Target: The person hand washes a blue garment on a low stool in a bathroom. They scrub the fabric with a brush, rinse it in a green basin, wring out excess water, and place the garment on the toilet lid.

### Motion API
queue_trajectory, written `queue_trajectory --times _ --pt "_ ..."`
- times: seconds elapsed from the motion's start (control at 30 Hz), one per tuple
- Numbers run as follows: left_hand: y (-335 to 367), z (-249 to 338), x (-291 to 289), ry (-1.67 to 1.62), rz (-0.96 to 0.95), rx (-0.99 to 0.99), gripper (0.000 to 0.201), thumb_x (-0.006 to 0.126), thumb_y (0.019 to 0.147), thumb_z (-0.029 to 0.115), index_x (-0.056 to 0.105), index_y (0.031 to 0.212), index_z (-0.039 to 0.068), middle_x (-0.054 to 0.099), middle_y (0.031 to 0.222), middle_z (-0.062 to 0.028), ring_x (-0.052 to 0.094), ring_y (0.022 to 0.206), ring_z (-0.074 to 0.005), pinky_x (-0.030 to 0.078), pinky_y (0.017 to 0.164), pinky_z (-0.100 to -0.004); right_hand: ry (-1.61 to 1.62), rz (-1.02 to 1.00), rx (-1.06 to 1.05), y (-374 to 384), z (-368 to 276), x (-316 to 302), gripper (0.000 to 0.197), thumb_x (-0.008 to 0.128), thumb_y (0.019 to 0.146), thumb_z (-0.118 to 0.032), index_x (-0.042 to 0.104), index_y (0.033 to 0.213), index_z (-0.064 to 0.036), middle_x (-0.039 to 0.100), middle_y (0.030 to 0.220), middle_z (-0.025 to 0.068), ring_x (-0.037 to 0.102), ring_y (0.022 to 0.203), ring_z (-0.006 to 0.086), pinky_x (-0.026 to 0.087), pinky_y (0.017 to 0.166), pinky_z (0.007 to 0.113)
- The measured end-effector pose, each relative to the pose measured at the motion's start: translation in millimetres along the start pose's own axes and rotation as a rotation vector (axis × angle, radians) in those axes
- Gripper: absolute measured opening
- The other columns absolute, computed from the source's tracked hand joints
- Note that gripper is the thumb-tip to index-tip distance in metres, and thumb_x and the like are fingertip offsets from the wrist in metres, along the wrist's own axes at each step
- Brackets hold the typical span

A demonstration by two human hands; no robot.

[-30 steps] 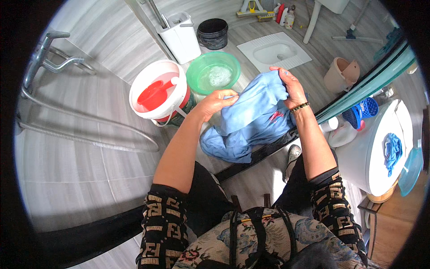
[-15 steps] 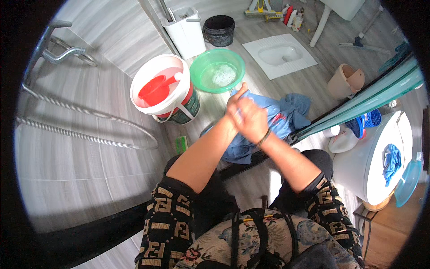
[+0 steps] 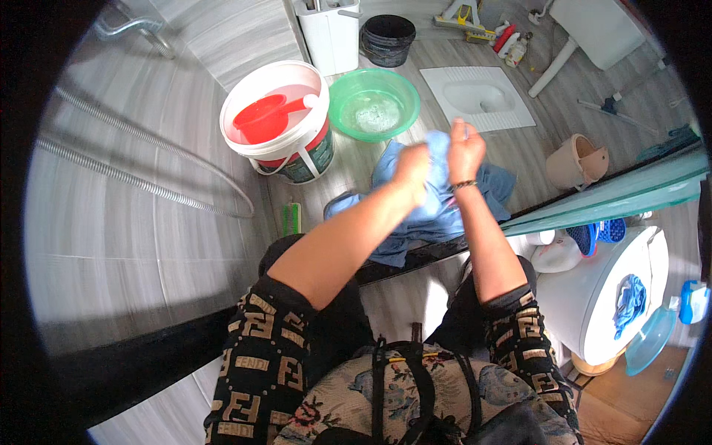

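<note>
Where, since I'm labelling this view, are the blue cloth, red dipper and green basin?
Blue cloth (image 3: 432,227): head view, lower folds.
Red dipper (image 3: 259,122): head view, bowl.
Green basin (image 3: 341,107): head view, inner wall.

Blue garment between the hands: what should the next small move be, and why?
Probably bring the left hand against the right hand and rub the fabric there: the hands are slightly apart, part of the blue garment is raised between them, and the rest lies bunched below.

Fisheye view from the left camera on your head, facing steeply down, floral fabric (image 3: 341,393) close at the lower edge, your left hand (image 3: 412,167) and right hand (image 3: 467,154) near mid-frame, grey floor (image 3: 549,111) farther off above
</note>
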State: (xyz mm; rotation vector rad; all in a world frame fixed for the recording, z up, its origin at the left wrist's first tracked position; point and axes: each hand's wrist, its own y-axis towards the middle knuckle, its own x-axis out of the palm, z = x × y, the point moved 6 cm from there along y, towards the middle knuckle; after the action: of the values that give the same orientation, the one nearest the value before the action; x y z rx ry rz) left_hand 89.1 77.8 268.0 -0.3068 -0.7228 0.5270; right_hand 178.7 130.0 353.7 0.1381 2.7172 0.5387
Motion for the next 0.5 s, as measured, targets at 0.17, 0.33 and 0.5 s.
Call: queue_trajectory --times 0.17,0.33,0.5 --pt "4 26 -9 0.147 0.085 0.086 0.018 0.054 0.079 0.022 0.055 0.068 0.008 0.053 0.058 -0.0037 0.049 0.047 -0.0158 0.043 0.048 -0.0320 0.101 0.038 -0.069 -33 -16 4 0.034 0.049 0.085 -0.026 0.049 0.064 0.0012 0.047 0.054 0.0194 0.041 0.047 0.0255 0.036 0.048 0.040" --pt "28 11 -45 0.046 -0.151 0.072 0.022 0.049 0.080 0.024 0.054 0.065 0.007 0.052 0.061 -0.0047 0.048 0.054 -0.0179 0.038 0.048 -0.0348 0.099 -0.099 -0.203 -55 -48 22 0.034 0.049 0.085 -0.028 0.049 0.066 -0.0004 0.049 0.060 0.0223 0.047 0.053 0.0342 0.039 0.051 0.040" --pt "-34 28 13 0.229 -0.041 0.039 0.021 0.044 0.081 0.017 0.058 0.074 0.003 0.052 0.067 -0.0028 0.044 0.058 -0.0117 0.037 0.051 -0.0306 0.079 -0.013 -0.032 -5 19 5 0.043 0.047 0.086 -0.036 0.052 0.063 -0.0003 0.046 0.050 0.0102 0.040 0.049 0.0202 0.036 0.050 0.035"
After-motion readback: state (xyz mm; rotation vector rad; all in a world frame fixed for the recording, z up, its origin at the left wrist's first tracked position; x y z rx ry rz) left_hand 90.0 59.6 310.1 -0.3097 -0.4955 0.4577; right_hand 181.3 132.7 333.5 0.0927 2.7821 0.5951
